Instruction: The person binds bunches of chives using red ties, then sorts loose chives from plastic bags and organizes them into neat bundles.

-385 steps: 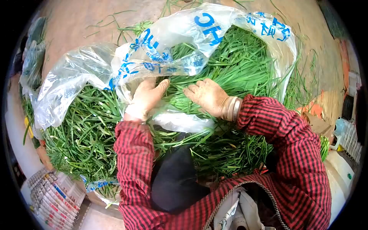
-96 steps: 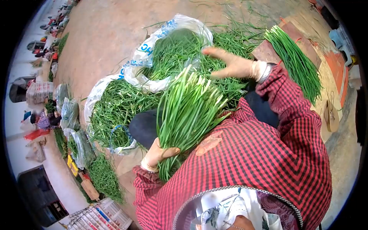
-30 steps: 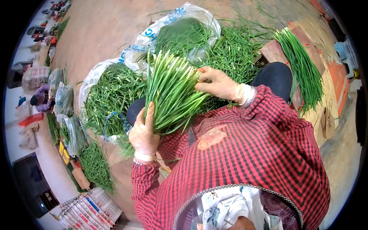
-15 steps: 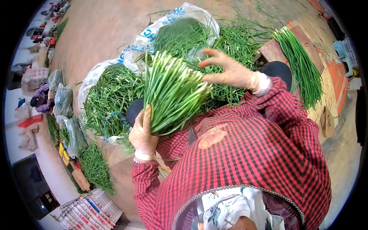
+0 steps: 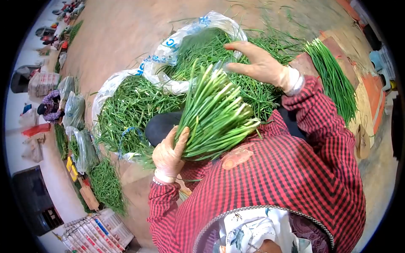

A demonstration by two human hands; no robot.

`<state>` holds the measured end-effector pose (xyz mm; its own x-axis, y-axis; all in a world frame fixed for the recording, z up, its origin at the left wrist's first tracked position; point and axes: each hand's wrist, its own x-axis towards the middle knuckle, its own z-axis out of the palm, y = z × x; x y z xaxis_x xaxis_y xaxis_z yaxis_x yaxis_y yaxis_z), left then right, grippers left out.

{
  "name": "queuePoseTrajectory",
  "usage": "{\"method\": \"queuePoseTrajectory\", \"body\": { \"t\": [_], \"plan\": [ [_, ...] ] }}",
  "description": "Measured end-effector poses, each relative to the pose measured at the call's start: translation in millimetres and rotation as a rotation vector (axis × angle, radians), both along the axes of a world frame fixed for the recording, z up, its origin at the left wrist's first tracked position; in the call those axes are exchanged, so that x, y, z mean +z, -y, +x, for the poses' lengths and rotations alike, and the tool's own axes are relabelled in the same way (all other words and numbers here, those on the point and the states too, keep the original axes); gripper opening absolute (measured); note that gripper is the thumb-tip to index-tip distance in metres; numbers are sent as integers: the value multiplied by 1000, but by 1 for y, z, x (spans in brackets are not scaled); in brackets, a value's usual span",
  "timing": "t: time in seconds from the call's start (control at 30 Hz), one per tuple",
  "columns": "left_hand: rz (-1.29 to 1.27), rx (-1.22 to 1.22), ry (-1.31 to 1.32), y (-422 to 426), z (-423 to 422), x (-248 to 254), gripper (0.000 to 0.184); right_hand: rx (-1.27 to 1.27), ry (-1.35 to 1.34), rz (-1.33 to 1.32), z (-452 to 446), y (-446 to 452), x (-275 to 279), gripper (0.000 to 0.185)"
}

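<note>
My left hand (image 5: pixel 168 154), in a pale thin glove, is closed around the green end of a thick bunch of garlic chives (image 5: pixel 219 114). The bunch leans over my knees, its pale cut ends fanned up and to the right. Beyond those ends, my right hand (image 5: pixel 261 65), also gloved, is raised with thumb and fingers apart, holding nothing. Behind the bunch, a white plastic bag (image 5: pixel 171 86) with blue print lies open around loose chives (image 5: pixel 202 46). Another heap of greens (image 5: pixel 130 103) sits in white plastic at the left.
A neat bunch of chives (image 5: pixel 333 80) lies on a board at the right, near a sandal (image 5: pixel 362 141). At the left are filled plastic bags (image 5: pixel 85 149), loose greens (image 5: pixel 105 181), a stack of crates (image 5: pixel 101 230) and another person (image 5: pixel 50 105).
The bunch has tipped to the right and lower, its stems spreading wider. My left hand has shifted slightly right; my right hand has moved a little right and up, still spread.
</note>
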<state>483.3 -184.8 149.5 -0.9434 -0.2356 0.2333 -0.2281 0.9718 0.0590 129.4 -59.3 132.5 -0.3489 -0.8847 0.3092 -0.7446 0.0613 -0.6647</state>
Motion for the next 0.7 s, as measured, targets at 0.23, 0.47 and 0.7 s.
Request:
{"method": "queuePoseTrajectory", "body": {
  "t": [0.23,0.47,0.7],
  "plan": [
    [-48,-115,-74,-6,-6,5,51,366,545,363,8,24,17,36],
    [-33,-169,-178,-7,-4,-5,48,-116,958,19,-39,-17,1,33],
    [-51,-139,-114,-9,-12,-4,48,342,616,448,5,-30,25,43]
  ]
}}
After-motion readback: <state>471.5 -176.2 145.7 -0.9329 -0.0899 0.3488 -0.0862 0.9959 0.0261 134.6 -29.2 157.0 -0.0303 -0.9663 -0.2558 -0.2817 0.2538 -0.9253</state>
